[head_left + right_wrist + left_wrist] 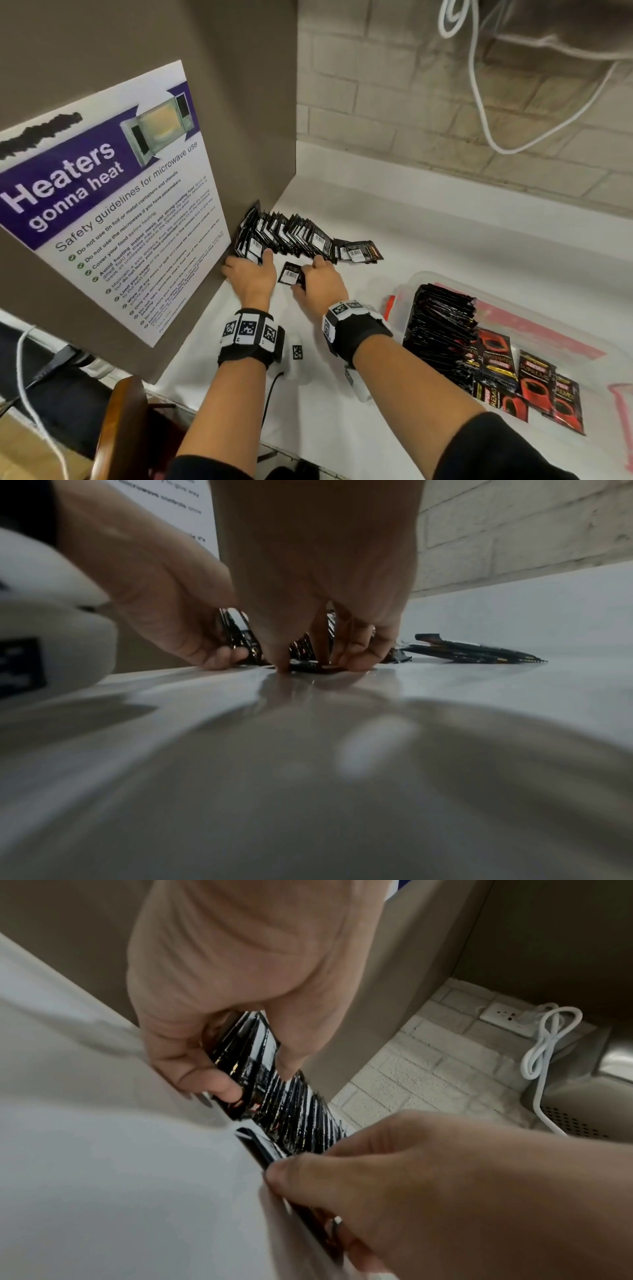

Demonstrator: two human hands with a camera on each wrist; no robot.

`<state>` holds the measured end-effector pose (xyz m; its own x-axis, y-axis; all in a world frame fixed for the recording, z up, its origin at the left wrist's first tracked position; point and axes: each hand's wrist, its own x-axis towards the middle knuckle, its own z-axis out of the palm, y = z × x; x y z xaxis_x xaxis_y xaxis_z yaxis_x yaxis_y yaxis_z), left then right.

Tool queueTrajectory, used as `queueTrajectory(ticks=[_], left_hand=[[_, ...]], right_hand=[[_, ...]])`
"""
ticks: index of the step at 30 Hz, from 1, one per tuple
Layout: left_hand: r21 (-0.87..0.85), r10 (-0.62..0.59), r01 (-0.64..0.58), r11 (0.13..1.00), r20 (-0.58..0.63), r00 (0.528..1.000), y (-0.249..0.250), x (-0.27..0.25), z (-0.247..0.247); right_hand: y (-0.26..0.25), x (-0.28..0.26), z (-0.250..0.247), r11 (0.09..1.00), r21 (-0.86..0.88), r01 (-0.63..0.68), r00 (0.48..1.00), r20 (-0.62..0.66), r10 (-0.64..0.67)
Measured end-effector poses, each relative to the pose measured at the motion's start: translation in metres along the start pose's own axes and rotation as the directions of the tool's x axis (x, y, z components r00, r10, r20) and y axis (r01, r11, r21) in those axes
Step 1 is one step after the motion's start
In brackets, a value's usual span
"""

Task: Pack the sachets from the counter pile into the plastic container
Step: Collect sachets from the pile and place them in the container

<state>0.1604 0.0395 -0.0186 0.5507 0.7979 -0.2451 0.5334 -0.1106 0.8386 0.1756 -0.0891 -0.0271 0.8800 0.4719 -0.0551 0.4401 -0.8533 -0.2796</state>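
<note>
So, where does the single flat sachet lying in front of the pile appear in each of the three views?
Head: the single sachet lies flat on the counter, centre, between the left hand and the right hand.
Left wrist: lower centre, seen edge-on, near the right hand's fingertips.
Right wrist: centre, a dark flat strip under the right hand's fingertips.
Shared landmark: the leaning pile of sachets behind it.
</note>
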Motion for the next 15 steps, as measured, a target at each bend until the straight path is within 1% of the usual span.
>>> queueTrajectory(ticks=[3,8,10,13,15], left_hand=[[0.01,0.016,-0.016,1.0,-0.014,1.0,0.002,0.001,0.004],[-0.017,0.062,-0.063,0.998,-0.055,0.997,-0.001,0.006,0.007],[-0.02,0.069,-0.071,0.997,-0.066,0.995,-0.003,0.006,0.005],[-0.033,0.08,-0.083,0.996,-0.081,0.993,-0.007,0.003,0.002],[-0.036,0.087,-0.09,0.995,-0.08,0.993,-0.01,-0.001,-0.001]], right_hand=[[-0.002,-0.003,-0.001,1.0,-0.022,0.02,1.0,-0.008,-0.021],[-0.004,0.0,-0.007,1.0,-0.022,0.018,0.999,0.038,-0.017],[-0.004,0.001,-0.007,1.0,-0.001,0.002,1.0,0.021,-0.002],[-0.003,0.001,-0.005,0.999,0.041,-0.024,0.999,-0.043,0.025],[-0.004,0.0,-0.002,0.998,0.061,-0.019,0.998,-0.059,0.022]])
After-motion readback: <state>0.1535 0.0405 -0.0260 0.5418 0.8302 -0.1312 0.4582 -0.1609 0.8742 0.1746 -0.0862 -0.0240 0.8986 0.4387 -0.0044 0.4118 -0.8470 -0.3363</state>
